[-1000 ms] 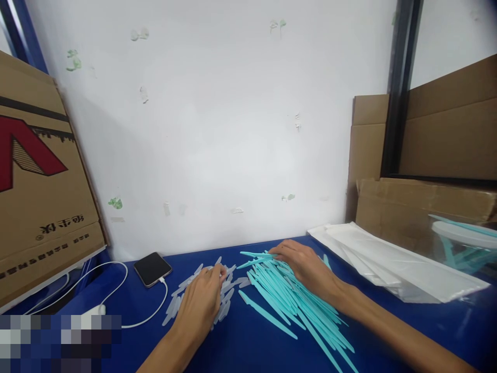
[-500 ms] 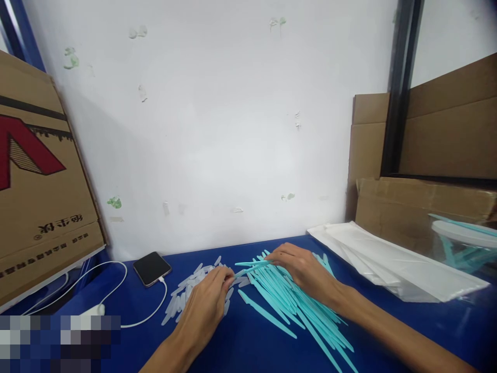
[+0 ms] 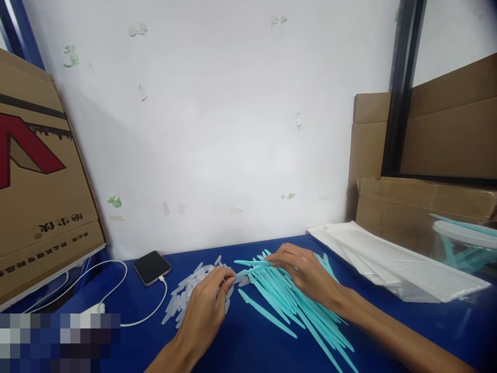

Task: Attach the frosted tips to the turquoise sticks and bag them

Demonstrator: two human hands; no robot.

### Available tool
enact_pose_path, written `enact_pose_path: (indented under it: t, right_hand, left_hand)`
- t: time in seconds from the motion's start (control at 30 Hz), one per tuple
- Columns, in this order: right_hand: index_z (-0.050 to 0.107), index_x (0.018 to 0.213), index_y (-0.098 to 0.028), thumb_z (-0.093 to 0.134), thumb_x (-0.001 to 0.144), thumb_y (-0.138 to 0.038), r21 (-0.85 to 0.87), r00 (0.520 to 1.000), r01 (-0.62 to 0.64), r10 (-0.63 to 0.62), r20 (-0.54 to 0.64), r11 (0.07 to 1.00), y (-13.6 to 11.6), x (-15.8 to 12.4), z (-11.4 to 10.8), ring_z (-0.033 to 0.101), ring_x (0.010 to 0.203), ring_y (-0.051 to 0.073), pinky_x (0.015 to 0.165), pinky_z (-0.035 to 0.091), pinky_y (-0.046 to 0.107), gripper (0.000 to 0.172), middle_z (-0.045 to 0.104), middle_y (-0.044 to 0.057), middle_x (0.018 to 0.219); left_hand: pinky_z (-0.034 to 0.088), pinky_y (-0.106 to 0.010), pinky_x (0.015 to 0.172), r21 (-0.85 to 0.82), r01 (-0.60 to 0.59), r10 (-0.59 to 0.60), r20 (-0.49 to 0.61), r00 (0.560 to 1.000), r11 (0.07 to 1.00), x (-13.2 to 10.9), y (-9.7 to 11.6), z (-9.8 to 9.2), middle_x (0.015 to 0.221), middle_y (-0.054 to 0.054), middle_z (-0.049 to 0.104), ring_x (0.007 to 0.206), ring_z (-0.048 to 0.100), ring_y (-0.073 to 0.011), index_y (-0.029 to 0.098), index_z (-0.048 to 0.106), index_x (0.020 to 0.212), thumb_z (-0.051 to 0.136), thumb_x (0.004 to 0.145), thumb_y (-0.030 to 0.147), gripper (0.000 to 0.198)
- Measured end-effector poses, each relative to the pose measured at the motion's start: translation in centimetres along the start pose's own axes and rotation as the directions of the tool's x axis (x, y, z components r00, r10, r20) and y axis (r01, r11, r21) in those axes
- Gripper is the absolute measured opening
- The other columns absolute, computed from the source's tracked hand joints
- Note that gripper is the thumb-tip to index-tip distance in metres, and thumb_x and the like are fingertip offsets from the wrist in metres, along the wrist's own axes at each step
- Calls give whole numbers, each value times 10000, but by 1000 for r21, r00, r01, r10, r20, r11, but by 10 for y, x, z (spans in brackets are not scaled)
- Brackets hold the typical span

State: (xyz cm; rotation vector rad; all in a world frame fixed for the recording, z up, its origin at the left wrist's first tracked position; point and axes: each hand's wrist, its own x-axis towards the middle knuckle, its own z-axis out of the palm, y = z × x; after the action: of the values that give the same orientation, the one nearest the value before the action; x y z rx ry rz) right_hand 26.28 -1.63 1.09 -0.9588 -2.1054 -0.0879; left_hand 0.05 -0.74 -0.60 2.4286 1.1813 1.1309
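A slim turquoise eyebrow razor (image 3: 252,270) stretches between my two hands, just above the table. My left hand (image 3: 212,292) is closed in a pinch at its left end; whether a clear cap is in those fingertips too is hidden. At the razor's other end, my right hand (image 3: 298,267) has its fingers closed on it, over a heap of turquoise razors (image 3: 295,300). Beside and behind my left hand lies a pile of small translucent caps (image 3: 180,300). One loose razor (image 3: 267,313) rests at the heap's near left side.
A phone (image 3: 152,268) with a white charging cable lies at the back left of the blue table (image 3: 240,347). White plastic bags (image 3: 373,254) are on the right, near a clear tub (image 3: 466,243) holding more turquoise razors. Cardboard boxes (image 3: 42,207) stand at both sides, before a white wall.
Both hands stay almost in place on the razor. My left hand has shifted very slightly to the right, and the grips look the same.
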Motion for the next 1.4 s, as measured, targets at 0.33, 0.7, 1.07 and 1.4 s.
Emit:
enact_pose_path:
  t: [0.33,0.7,1.07,1.4]
  right_hand:
    - [636,1225,-240,498,1001,-209,-157,997,-26,36,62,987,3,0,3,649,848,187,710,514,300,265,681,44,947]
    - [584,1165,-246,397,1040,-250,-149,984,-2,29,178,989,-20,-2,9,649,807,171,666,487,292,224,673,30,1024]
    - [633,1087,-215,467,1020,-237,-8,985,135,-133,113,991,-17,-3,9,646,990,184,894,499,359,181,712,49,1063]
    - [712,1014,-223,481,999,-261,-500,960,-231,280,25,835,19,10,-26,678,861,207,738,454,305,235,743,60,947]
  left_hand:
    - [461,-281,664,60,-16,13,51,999,998,-2,5,2,934,-22,662,770,622,-170,243,615,1020,360,1028,326,269]
    - [511,-311,723,62,-33,35,-28,999,998,0,1,5,953,-37,700,826,664,-193,258,653,1066,367,1025,332,298]
    - [470,-252,496,-135,76,-90,-97,991,988,-1,12,4,659,4,650,555,617,-154,221,685,1063,411,998,394,331]
    - [534,-324,658,341,-80,64,58,996,937,1,-1,4,1029,-89,676,931,636,-246,242,660,1155,352,1000,270,346]
